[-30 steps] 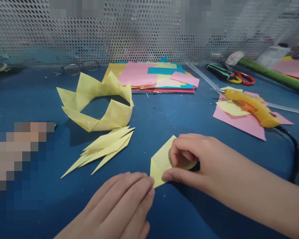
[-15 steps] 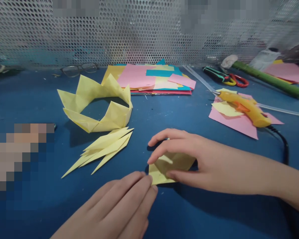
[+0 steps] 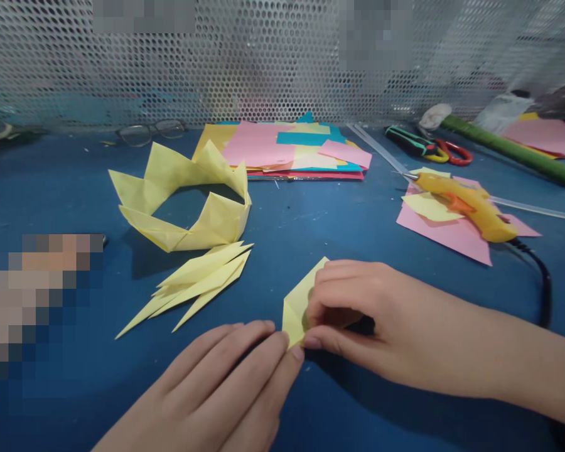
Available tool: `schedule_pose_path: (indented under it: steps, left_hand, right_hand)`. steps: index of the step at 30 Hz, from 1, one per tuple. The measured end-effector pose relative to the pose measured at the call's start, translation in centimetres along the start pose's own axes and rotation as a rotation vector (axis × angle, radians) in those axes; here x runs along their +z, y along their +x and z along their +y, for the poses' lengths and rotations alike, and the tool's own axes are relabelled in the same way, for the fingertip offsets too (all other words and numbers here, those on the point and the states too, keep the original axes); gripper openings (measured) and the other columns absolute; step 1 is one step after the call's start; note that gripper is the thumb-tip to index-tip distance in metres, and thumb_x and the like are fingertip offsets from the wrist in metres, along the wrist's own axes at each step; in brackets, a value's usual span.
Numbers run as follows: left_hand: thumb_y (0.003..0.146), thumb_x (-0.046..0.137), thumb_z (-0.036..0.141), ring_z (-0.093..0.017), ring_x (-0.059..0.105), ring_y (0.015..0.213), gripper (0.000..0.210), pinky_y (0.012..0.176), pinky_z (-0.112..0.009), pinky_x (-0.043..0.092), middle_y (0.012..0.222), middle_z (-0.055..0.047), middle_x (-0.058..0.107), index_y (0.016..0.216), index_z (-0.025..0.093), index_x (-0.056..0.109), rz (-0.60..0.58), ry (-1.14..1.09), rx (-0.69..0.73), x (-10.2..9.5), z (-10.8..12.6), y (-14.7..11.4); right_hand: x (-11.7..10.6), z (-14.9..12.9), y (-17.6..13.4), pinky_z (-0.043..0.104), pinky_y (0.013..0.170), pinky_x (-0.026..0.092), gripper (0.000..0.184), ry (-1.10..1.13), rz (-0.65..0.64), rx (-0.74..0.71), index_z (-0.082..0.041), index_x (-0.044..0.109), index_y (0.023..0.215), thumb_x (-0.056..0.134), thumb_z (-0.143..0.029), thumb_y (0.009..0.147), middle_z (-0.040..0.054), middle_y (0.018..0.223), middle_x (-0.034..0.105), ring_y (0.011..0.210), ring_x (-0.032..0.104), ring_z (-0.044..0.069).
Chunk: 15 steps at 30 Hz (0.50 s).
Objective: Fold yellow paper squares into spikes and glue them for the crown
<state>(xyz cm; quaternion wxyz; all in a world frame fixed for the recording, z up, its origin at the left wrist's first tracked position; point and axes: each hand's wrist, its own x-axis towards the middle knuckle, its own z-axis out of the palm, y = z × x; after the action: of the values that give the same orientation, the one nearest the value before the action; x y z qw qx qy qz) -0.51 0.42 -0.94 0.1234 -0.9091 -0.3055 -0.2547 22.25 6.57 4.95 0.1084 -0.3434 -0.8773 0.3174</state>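
Note:
A small piece of yellow paper (image 3: 299,304), partly folded, lies on the blue table between my hands. My left hand (image 3: 221,376) pinches its near left corner between thumb and fingertips. From the right, my right hand (image 3: 358,311) has its fingers curled in and its thumb close to them, gripping the paper's right side; part of the sheet is hidden under it. Beyond my left hand lie several pointed folded yellow paper strips (image 3: 202,276), touching or nearly touching a yellow paper crown-shaped ring (image 3: 172,238) with upright points.
A yellow glue gun (image 3: 471,201) rests on pink paper scraps (image 3: 475,245), its black cord running down the right. Coloured paper sheets (image 3: 254,144) are stacked at the back. Scissors (image 3: 454,152), a cutter (image 3: 409,141), glasses (image 3: 136,134) and a green stem (image 3: 513,150) lie around. A perforated metal panel (image 3: 282,75) stands behind.
My right hand's fingers have come down and curled, closing on the yellow paper. The sheet's right side has been folded over toward the left. My left hand stays at the corner.

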Motion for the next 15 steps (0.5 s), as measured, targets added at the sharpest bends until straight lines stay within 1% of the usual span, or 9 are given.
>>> schedule_pose_path:
  steps: [4,8,10,12,15]
  left_hand:
    - [0.095,0.037,0.015,-0.018,0.052,0.115,0.033,0.107,-0.029,0.032,0.116,0.003,0.065,0.118,0.02,0.06,-0.017,0.018,-0.03,-0.1,-0.1,0.5]
    - [0.098,0.037,0.025,-0.016,0.053,0.112,0.03,0.107,-0.025,0.031,0.115,0.005,0.066,0.115,0.022,0.061,0.019,-0.008,-0.085,-0.2,0.1,0.7]
    - [0.096,0.038,0.024,-0.016,0.053,0.112,0.031,0.107,-0.025,0.031,0.116,0.004,0.066,0.117,0.02,0.06,0.001,-0.002,-0.074,-0.3,0.1,0.6]
    - [0.095,0.037,0.021,-0.017,0.052,0.112,0.033,0.107,-0.026,0.03,0.116,0.003,0.065,0.119,0.019,0.059,-0.016,0.005,-0.075,-0.2,0.1,0.6]
    - [0.095,0.036,0.019,-0.017,0.051,0.112,0.034,0.106,-0.026,0.029,0.116,0.004,0.065,0.122,0.02,0.057,-0.03,-0.012,-0.092,-0.1,0.2,0.7]
  right_hand:
    - [0.4,-0.5,-0.2,0.022,0.062,0.04,0.019,-0.015,0.033,0.061,-0.018,0.068,0.078,0.056,-0.022,0.091,-0.0025,0.071,0.065,0.065,0.054,0.009]
    - [0.9,-1.0,-0.2,0.019,0.048,0.035,0.019,0.033,0.072,0.187,-0.019,0.067,0.071,0.056,-0.021,0.087,-0.0053,0.061,0.061,0.052,0.049,0.007]
    - [1.2,-1.3,-0.2,0.018,0.044,0.033,0.021,0.081,0.073,0.241,-0.019,0.065,0.068,0.056,-0.021,0.086,-0.0062,0.056,0.06,0.047,0.047,0.006]
    - [1.3,-1.4,-0.3,0.018,0.043,0.032,0.021,0.087,0.079,0.245,-0.019,0.065,0.066,0.056,-0.021,0.086,-0.006,0.055,0.059,0.046,0.047,0.006]
    - [1.3,-1.2,-0.4,0.021,0.049,0.036,0.018,0.008,0.129,0.196,-0.019,0.065,0.066,0.06,-0.02,0.084,-0.0044,0.06,0.06,0.053,0.051,0.008]
